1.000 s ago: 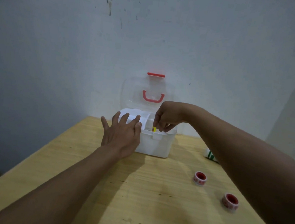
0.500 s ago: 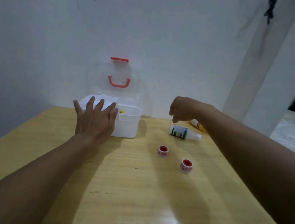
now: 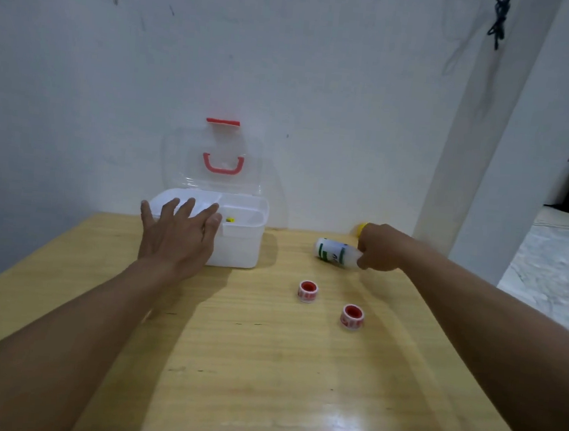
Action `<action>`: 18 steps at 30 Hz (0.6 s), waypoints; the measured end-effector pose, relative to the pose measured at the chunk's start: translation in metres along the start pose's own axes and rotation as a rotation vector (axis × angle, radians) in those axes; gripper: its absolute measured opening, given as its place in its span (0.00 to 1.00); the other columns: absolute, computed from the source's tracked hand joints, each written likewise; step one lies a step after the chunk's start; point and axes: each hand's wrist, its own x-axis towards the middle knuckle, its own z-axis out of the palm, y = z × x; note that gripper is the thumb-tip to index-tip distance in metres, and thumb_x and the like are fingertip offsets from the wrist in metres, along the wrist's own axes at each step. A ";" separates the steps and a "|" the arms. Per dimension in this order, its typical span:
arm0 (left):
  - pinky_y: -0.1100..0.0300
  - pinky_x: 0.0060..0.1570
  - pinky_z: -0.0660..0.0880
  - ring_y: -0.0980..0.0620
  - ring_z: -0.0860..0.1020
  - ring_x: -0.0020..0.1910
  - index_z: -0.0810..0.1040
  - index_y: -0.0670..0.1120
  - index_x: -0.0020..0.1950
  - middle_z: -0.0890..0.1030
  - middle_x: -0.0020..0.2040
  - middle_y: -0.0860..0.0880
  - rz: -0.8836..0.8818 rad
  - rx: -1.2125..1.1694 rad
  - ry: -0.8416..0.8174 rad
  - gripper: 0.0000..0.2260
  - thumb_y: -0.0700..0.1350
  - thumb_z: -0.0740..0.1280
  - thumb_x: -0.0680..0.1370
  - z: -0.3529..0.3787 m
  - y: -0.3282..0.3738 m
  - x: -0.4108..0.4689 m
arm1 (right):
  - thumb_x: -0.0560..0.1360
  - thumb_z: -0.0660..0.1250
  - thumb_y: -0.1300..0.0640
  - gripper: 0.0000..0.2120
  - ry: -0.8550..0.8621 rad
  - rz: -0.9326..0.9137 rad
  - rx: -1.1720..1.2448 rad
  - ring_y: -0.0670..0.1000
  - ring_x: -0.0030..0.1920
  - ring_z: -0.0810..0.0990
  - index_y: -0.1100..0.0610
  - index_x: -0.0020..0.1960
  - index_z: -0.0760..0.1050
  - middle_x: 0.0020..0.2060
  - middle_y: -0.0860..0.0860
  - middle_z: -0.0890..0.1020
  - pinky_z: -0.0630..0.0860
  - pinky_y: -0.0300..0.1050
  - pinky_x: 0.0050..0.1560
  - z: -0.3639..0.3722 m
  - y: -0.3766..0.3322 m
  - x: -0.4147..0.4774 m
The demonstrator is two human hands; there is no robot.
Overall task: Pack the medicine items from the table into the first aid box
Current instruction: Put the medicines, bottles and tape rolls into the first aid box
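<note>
Fingers (image 3: 363, 256) of right hand (image 3: 378, 247) are closing around white bottle (image 3: 333, 252) lying near table's (image 3: 263, 368) back edge | left hand (image 3: 178, 237) is resting spread flat against open box (image 3: 240, 232) | two tape rolls (image 3: 308, 290) are sitting mid-table

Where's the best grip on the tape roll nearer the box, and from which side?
Take the tape roll by its outer wall, from above, fingers on opposite sides. It lies flat with its red hollow core facing up, and bare table surrounds it, so fingers can straddle it. The right hand is already closed on the white bottle.
</note>
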 end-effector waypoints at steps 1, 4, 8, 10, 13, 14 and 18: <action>0.36 0.72 0.41 0.45 0.56 0.77 0.61 0.61 0.76 0.63 0.77 0.47 0.003 -0.003 0.002 0.26 0.61 0.39 0.81 -0.001 -0.001 0.001 | 0.72 0.72 0.54 0.13 0.031 -0.014 0.043 0.54 0.41 0.78 0.62 0.52 0.79 0.42 0.53 0.79 0.72 0.44 0.37 -0.006 0.000 0.000; 0.38 0.73 0.47 0.45 0.57 0.77 0.64 0.59 0.76 0.66 0.76 0.47 -0.012 -0.031 0.070 0.25 0.60 0.42 0.82 -0.002 -0.005 0.003 | 0.73 0.71 0.52 0.12 0.153 -0.076 0.174 0.53 0.46 0.80 0.57 0.54 0.82 0.48 0.53 0.83 0.76 0.46 0.44 -0.030 -0.007 0.000; 0.38 0.74 0.42 0.45 0.51 0.79 0.64 0.58 0.76 0.64 0.77 0.46 -0.048 -0.063 0.069 0.24 0.58 0.42 0.82 0.001 -0.010 0.003 | 0.74 0.70 0.51 0.12 0.233 -0.149 0.242 0.53 0.50 0.80 0.54 0.55 0.82 0.53 0.52 0.83 0.78 0.49 0.50 -0.062 -0.027 0.003; 0.37 0.73 0.40 0.46 0.49 0.79 0.64 0.58 0.76 0.62 0.78 0.46 -0.049 -0.089 0.063 0.25 0.58 0.42 0.82 0.003 -0.010 0.001 | 0.74 0.70 0.52 0.11 0.249 -0.176 0.274 0.53 0.51 0.79 0.53 0.55 0.82 0.54 0.52 0.82 0.77 0.48 0.49 -0.075 -0.037 0.006; 0.36 0.73 0.41 0.46 0.48 0.79 0.64 0.58 0.76 0.61 0.78 0.46 -0.057 -0.112 0.062 0.25 0.59 0.42 0.82 0.005 -0.010 0.001 | 0.74 0.70 0.53 0.10 0.291 -0.223 0.351 0.53 0.49 0.80 0.54 0.54 0.83 0.53 0.53 0.82 0.76 0.46 0.46 -0.096 -0.056 0.009; 0.36 0.74 0.42 0.46 0.48 0.79 0.64 0.59 0.76 0.60 0.79 0.46 -0.058 -0.114 0.060 0.25 0.59 0.42 0.82 0.006 -0.011 0.001 | 0.74 0.71 0.54 0.10 0.309 -0.237 0.385 0.53 0.47 0.79 0.55 0.55 0.83 0.53 0.54 0.83 0.76 0.47 0.45 -0.103 -0.063 0.010; 0.36 0.74 0.41 0.48 0.47 0.79 0.64 0.59 0.76 0.59 0.79 0.47 -0.059 -0.126 0.069 0.25 0.59 0.41 0.82 0.006 -0.010 0.000 | 0.75 0.71 0.54 0.12 0.389 -0.289 0.484 0.54 0.46 0.81 0.56 0.57 0.81 0.53 0.55 0.82 0.80 0.51 0.47 -0.119 -0.097 0.020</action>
